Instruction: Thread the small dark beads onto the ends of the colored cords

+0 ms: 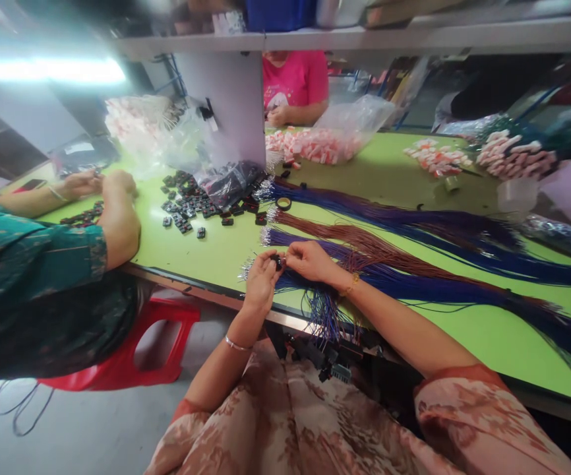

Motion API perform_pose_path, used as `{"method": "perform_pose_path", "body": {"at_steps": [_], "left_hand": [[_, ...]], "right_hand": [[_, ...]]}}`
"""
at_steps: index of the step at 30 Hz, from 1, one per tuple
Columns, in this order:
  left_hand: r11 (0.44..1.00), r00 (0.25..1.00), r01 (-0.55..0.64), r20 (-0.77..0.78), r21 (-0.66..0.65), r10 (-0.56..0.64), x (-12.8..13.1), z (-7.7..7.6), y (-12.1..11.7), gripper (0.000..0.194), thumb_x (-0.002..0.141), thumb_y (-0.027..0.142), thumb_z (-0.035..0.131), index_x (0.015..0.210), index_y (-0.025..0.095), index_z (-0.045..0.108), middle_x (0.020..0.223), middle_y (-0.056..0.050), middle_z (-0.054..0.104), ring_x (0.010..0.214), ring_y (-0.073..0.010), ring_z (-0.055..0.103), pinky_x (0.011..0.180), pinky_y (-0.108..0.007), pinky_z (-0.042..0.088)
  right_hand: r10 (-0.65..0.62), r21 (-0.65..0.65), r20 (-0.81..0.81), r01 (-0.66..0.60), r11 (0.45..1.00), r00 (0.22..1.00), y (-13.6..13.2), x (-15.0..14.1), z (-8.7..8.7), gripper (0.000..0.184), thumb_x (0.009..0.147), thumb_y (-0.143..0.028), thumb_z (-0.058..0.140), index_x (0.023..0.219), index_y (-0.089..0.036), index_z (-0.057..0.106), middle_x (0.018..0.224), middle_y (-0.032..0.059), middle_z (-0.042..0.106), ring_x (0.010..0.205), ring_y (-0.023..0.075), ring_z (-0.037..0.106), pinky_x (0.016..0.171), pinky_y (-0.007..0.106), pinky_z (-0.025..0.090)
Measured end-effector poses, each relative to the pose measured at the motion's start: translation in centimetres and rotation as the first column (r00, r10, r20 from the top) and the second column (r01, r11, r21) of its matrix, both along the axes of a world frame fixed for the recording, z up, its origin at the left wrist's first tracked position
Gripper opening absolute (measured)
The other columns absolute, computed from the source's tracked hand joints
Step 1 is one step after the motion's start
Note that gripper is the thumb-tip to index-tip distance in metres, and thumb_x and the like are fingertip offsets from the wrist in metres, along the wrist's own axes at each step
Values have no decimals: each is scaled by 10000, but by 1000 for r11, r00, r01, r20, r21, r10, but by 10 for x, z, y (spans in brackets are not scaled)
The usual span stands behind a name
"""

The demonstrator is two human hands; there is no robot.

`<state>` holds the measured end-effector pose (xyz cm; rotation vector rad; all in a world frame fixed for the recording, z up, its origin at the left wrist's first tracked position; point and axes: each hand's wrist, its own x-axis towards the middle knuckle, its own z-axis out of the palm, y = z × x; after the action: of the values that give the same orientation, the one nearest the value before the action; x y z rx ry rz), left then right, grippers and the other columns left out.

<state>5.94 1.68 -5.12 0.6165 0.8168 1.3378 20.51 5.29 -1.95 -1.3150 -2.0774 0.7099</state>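
Note:
My left hand grips a small black connector housing between thumb and fingers, just above the table's near edge. Close beside it, my right hand is closed in a pinch at the connector; what it pinches, probably a wire end, is too small to make out. Under and behind my hands lie bundles of blue wires and brown wires with metal terminals at their left ends. Wired black connectors hang below the table edge in front of my lap, with blue wires running up from them.
Loose black connectors lie in a pile at the left, near a roll of tape. A co-worker's arm rests on the green table at left. A red stool stands below. Another person in pink sits opposite.

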Motion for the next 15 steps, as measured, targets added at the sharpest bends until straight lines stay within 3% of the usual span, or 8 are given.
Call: {"method": "perform_pose_path", "body": {"at_steps": [5, 11, 15], "left_hand": [[998, 994, -17, -110, 57, 23, 4, -2, -4, 292, 728, 230, 692, 984, 175, 563, 988, -51, 638, 900, -132, 609, 884, -308, 477], [999, 992, -32, -122, -15, 30, 5, 4, -6, 252, 735, 218, 674, 951, 161, 560, 899, -38, 627, 849, -140, 617, 860, -360, 512], [999, 990, -45, -137, -30, 41, 6, 5, -7, 252, 738, 220, 675, 955, 157, 563, 884, -35, 621, 835, -136, 613, 859, -367, 518]], "right_hand": [[25, -9, 1, -25, 1000, 1000, -3, 1, 2, 190, 739, -254, 505, 573, -162, 498, 517, -37, 464, 502, 78, 351, 507, 224, 220], [69, 117, 113, -82, 990, 991, -7, 0, 3, 125, 767, -216, 494, 690, -154, 571, 619, 19, 573, 557, 107, 426, 543, 236, 247], [44, 33, 90, -48, 998, 995, -3, -2, 0, 158, 752, -227, 501, 612, -162, 535, 561, -1, 534, 524, 100, 391, 521, 235, 230]]}}
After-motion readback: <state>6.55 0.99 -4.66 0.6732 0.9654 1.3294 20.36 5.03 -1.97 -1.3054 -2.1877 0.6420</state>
